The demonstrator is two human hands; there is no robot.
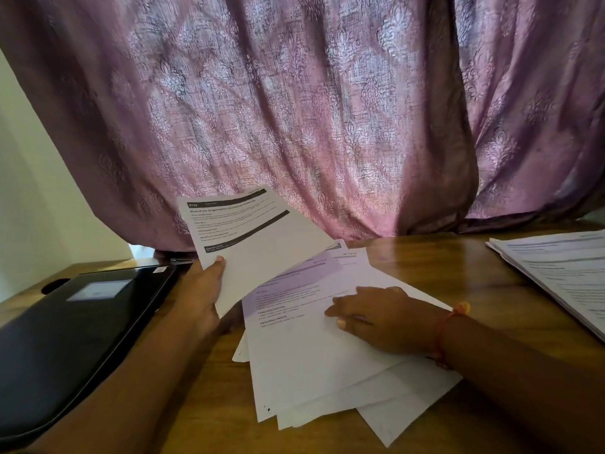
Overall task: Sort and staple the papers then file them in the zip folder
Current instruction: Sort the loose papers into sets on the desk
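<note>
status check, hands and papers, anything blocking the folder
Left hand holds one sheet aloft. Right hand flat on loose pile. Zip folder closed, unobstructed.

Printed sheet (258, 237): white, black header bars, raised off table, tilted, pinched at lower left edge. Loose pile of papers (327, 365): white printed sheets, fanned unevenly, flat on wooden table at centre. Second paper stack (556, 270): neater, far right, well apart. Zip folder (75, 326): black, flat, white label on top, left of pile.
</note>
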